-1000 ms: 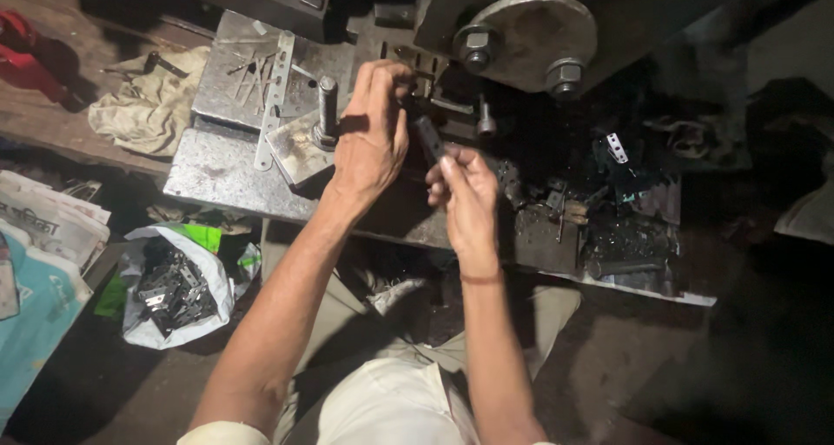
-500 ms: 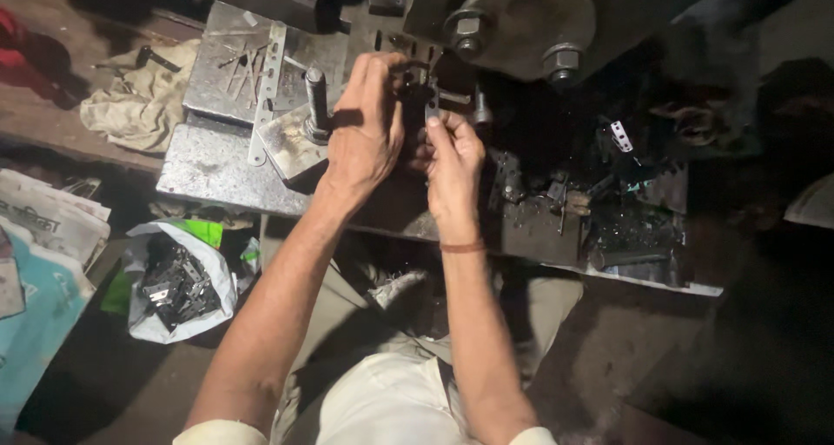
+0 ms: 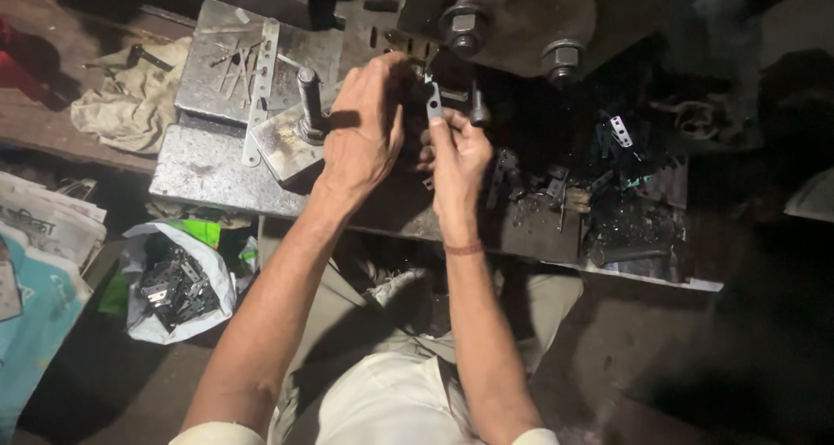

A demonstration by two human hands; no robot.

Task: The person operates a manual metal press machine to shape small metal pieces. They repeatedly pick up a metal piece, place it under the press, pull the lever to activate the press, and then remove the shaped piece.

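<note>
Compared to a second ago, my right hand [image 3: 456,154] has moved up to the press [image 3: 521,15], pinching a metal strip [image 3: 433,102]; my left hand [image 3: 365,132] stays curled beside it, its grip hidden.

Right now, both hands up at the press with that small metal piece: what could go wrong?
1. Pinch: the left hand and right hand sit close under the machine's bolted disc, where moving parts may catch fingers.
2. Drop: the small flat metal piece is pinched only at the fingertips and could slip into the dark scrap pile.
3. Dim light hides the work zone.
</note>
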